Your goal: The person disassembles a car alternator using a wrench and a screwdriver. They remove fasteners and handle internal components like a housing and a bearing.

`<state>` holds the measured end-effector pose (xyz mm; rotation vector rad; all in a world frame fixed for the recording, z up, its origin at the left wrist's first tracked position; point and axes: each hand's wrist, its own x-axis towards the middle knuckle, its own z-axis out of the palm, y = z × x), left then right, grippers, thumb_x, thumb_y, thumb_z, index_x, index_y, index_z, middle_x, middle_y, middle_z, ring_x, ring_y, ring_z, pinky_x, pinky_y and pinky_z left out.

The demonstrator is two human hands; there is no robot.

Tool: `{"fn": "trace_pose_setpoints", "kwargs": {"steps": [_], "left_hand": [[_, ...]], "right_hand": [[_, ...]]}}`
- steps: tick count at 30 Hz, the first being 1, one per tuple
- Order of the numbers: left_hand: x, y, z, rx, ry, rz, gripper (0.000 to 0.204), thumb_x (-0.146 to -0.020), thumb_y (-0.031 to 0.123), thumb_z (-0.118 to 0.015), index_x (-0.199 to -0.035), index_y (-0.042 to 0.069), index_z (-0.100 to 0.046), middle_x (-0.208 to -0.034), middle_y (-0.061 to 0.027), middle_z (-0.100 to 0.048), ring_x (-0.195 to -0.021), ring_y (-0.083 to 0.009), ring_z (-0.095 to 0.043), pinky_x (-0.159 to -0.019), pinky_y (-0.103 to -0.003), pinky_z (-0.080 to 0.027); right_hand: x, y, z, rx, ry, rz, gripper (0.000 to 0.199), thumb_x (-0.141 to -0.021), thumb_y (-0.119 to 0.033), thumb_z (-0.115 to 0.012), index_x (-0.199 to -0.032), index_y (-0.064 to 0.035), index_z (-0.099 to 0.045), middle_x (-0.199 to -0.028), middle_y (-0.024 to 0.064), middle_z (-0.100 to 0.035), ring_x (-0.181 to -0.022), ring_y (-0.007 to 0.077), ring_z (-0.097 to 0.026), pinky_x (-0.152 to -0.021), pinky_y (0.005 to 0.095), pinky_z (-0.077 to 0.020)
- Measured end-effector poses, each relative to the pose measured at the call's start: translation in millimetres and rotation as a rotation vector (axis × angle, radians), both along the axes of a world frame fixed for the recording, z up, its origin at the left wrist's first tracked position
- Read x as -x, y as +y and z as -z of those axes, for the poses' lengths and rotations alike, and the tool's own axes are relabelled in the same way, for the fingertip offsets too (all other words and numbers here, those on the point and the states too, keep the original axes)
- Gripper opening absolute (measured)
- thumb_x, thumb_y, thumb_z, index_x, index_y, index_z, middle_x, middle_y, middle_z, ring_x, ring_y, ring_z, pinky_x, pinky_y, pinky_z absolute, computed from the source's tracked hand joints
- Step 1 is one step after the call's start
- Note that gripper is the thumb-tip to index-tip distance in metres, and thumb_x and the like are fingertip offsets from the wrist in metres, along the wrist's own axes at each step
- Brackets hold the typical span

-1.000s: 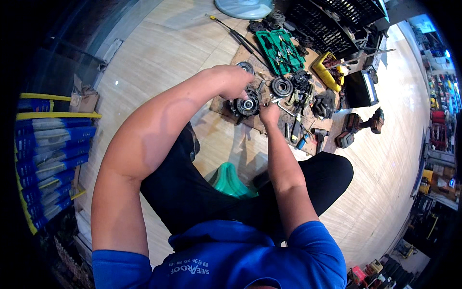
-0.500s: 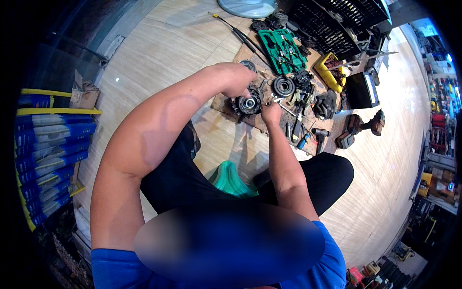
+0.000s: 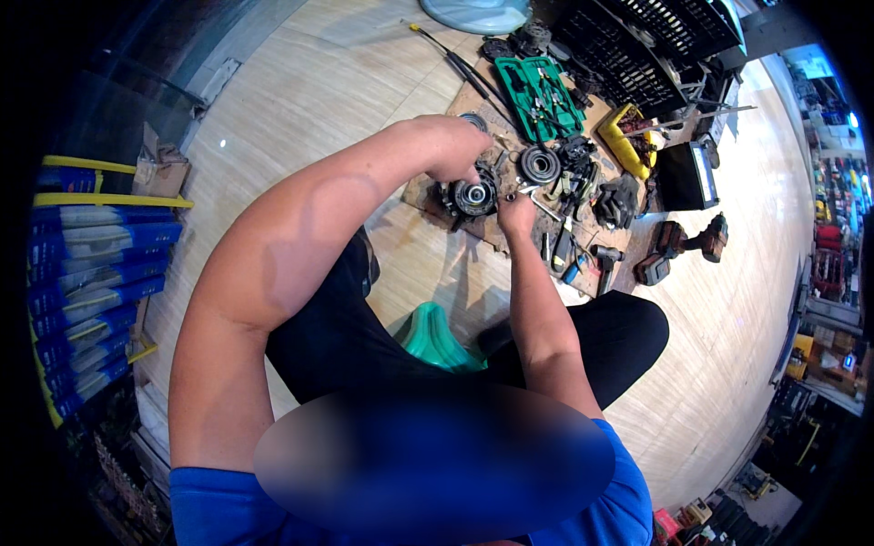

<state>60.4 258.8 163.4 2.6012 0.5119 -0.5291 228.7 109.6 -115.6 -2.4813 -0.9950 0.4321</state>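
A round dark metal machine part (image 3: pixel 474 197) with a bright ring in its centre rests on a cardboard sheet on the floor. My left hand (image 3: pixel 458 150) bends over its far side, thumb and fingers curled down onto it; the fingertips are partly hidden. Just right of the part, my right hand (image 3: pixel 516 216) is closed on a small tool with a dark round end (image 3: pixel 510 197), most of it covered by the fist. Beside that fist lies a chrome wrench (image 3: pixel 546 210). A ridged pulley (image 3: pixel 539 166) sits a little beyond.
Several loose parts and tools crowd the cardboard (image 3: pixel 423 193). Beyond are a green tool case (image 3: pixel 539 98), a yellow tray (image 3: pixel 626 138) and black crates (image 3: pixel 628 64). A black battery (image 3: pixel 685 175) and a cordless drill (image 3: pixel 715 238) stand right. A green stool (image 3: pixel 432 338) is between my legs.
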Motion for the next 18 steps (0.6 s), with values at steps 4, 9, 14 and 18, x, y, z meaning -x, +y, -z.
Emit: {"fn": "trace_pose_setpoints", "kwargs": {"steps": [4, 9, 14, 18], "left_hand": [[2.9, 1.1, 0.8, -0.004, 0.005, -0.003, 0.056, -0.085, 0.030, -0.073, -0.132, 0.005, -0.054, -0.109, -0.0225, -0.067, -0.105, -0.0393, -0.063, -0.090, -0.047, -0.050], [2.0, -0.2, -2.3, 0.004, 0.005, -0.020, 0.055, -0.084, 0.030, -0.073, -0.130, 0.005, -0.055, -0.108, -0.0225, -0.067, -0.104, -0.0393, -0.063, -0.090, -0.046, -0.050], [-0.1, 0.5, 0.0, 0.006, 0.014, -0.016, 0.056, -0.084, 0.030, -0.074, -0.130, 0.005, -0.055, -0.108, -0.0224, -0.067, -0.105, -0.0391, -0.063, -0.090, -0.046, -0.050], [3.4, 0.9, 2.0, 0.002, 0.010, -0.026, 0.056, -0.084, 0.030, -0.074, -0.131, 0.005, -0.055, -0.110, -0.0224, -0.067, -0.106, -0.0392, -0.063, -0.091, -0.046, -0.050]], "right_hand": [[5.4, 2.7, -8.9, 0.051, 0.054, 0.056, 0.041, -0.085, -0.038, -0.069, -0.090, 0.0026, -0.071, -0.088, 0.0281, -0.068, -0.088, 0.0439, -0.066, -0.081, 0.0490, -0.0522], [1.9, 2.8, -6.8, 0.131, 0.036, 0.025, 0.041, -0.084, -0.038, -0.069, -0.093, 0.0026, -0.071, -0.090, 0.0283, -0.068, -0.090, 0.0434, -0.066, -0.081, 0.0484, -0.0521], [1.6, -1.3, -2.2, 0.007, -0.010, 0.007, 0.046, -0.087, -0.043, -0.066, -0.088, 0.0023, -0.072, -0.086, 0.0284, -0.068, -0.085, 0.0446, -0.067, -0.080, 0.0502, -0.0524], [7.4, 2.9, -17.5, 0.104, 0.060, 0.056, 0.048, -0.085, -0.043, -0.068, -0.095, 0.0036, -0.071, -0.092, 0.0281, -0.068, -0.092, 0.0449, -0.066, -0.085, 0.0492, -0.0512]]}}
